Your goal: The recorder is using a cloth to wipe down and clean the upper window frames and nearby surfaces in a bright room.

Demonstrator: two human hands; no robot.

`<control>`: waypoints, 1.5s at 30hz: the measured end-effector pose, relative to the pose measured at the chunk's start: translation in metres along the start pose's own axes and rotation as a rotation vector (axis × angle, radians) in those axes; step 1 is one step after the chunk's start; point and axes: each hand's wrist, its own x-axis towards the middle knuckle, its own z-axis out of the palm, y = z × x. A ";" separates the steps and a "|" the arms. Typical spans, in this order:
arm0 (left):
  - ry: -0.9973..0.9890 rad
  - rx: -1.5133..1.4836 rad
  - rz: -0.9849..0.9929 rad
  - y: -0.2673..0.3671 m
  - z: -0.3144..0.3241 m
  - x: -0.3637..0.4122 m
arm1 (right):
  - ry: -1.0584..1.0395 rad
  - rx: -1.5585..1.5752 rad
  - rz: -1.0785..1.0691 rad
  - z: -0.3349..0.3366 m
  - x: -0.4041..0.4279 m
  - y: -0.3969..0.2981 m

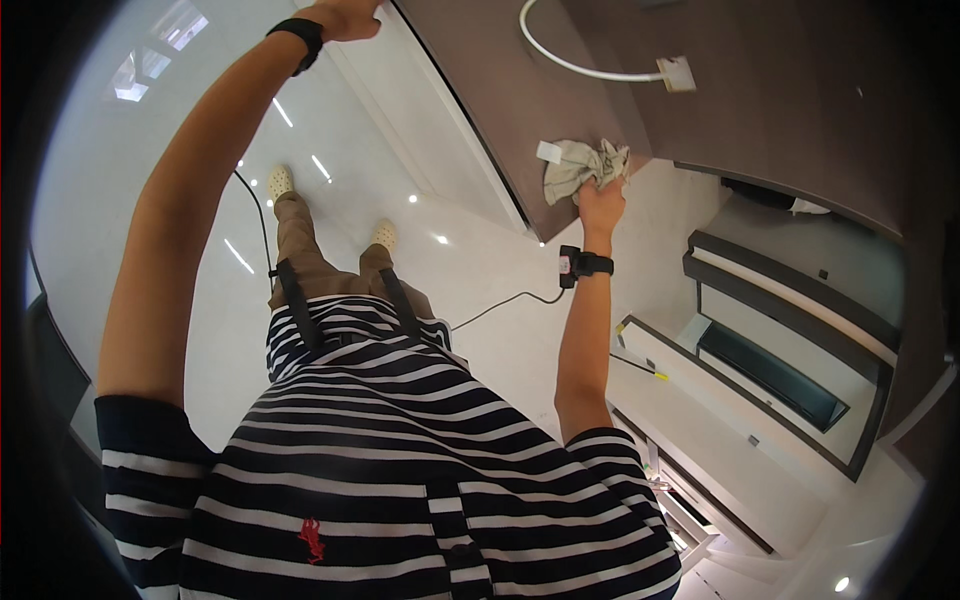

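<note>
A crumpled grey-beige cloth [574, 169] with a white label is bunched in my right hand [602, 206]. The cloth lies against a brown wood-look surface [502, 97], near its corner. My left hand [349, 19] is at the top of the view, beside the far end of that surface's dark edge. Its fingers are partly cut off by the frame, so what they touch is hidden. Black straps sit on both wrists, and the right one carries a small black device [569, 267] with a cable.
A white cable [592, 73] comes out of a square opening [677, 73] in the brown panel. Pale glossy floor [495, 262] lies under my feet. To the right stand a dark-framed recessed unit [795, 315] and a white ledge [720, 405]. A black cable [510, 301] runs from my right wrist.
</note>
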 end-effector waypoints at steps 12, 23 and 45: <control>0.016 -0.253 0.196 -0.014 -0.060 0.032 | 0.106 -0.002 0.138 -0.014 -0.001 -0.022; -0.114 -0.045 0.306 -0.099 -0.077 0.076 | 0.096 -0.011 -0.199 0.037 -0.017 -0.245; 0.055 0.094 0.006 -0.394 -0.151 0.223 | -0.148 -0.132 -0.378 0.096 0.154 -0.614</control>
